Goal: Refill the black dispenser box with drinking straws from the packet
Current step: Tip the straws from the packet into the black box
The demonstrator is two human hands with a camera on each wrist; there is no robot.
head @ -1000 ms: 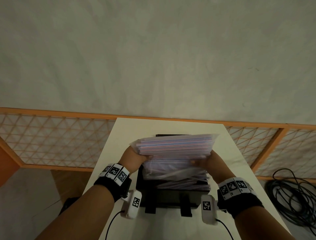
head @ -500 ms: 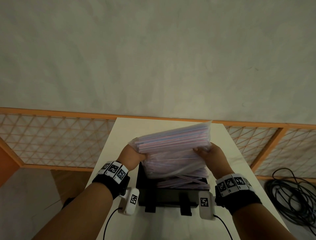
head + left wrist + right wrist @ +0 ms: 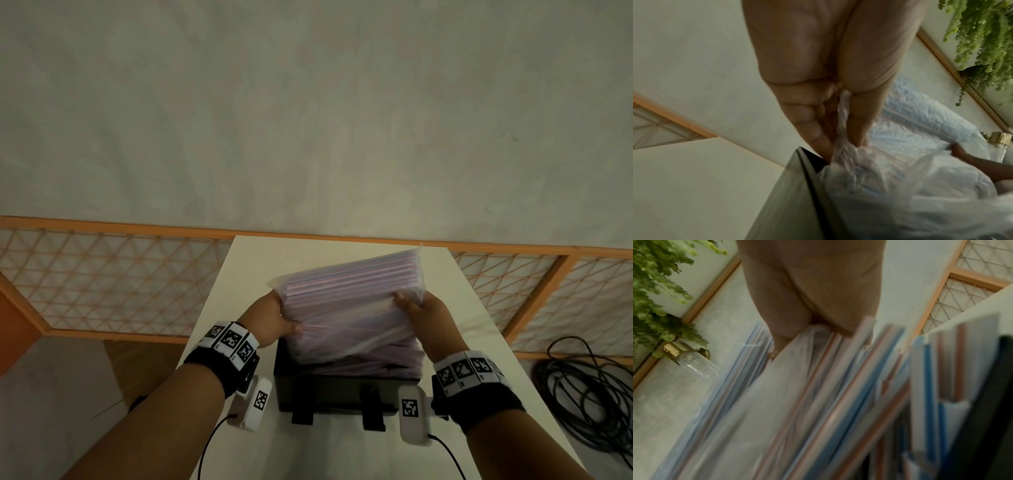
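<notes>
A clear plastic packet [image 3: 352, 291] of pink, blue and white straws is held tilted over the black dispenser box [image 3: 329, 390], its right end raised. My left hand [image 3: 274, 318] pinches the packet's bunched left end [image 3: 842, 146] just above the box's corner [image 3: 803, 162]. My right hand [image 3: 423, 313] grips the packet's right end, fingers curled over its edge. Loose straws [image 3: 373, 359] lie piled in the box under the packet, and they show up close in the right wrist view [image 3: 859, 402]. The box's front carries two small black feet.
The box stands on a narrow white table [image 3: 239, 274] that ends at an orange-framed lattice panel [image 3: 102, 284]. A coil of black cable [image 3: 589, 394] lies on the floor to the right. Green foliage [image 3: 655, 288] and a glass wall lamp [image 3: 690, 360] appear in the wrist views.
The packet's right end has risen, so the packet went from level to tilted, left end low. My right hand moved up and back with it; the left hand stayed near the box's left corner.
</notes>
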